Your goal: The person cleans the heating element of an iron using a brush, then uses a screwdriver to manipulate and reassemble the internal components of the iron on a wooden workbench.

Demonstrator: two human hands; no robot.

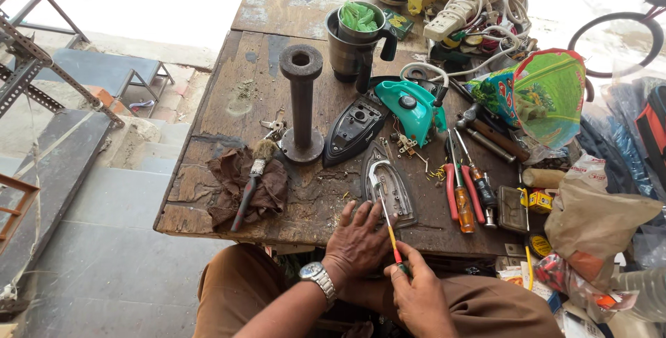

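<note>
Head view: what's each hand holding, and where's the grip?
Right hand holds a thin screwdriver by its red-and-yellow handle, tip toward the iron soleplate. Left hand holds nothing; it rests flat on the table beside the soleplate.

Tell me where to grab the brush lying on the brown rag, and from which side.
Grip the brush at mid-handle, on the dark shaft below the metal ferrule, coming straight down from above. It lies flat on the brown rag, bristles pointing away toward the metal pipe stand, so the handle is the longest bare part and is probably easiest to pinch across its width.
</note>
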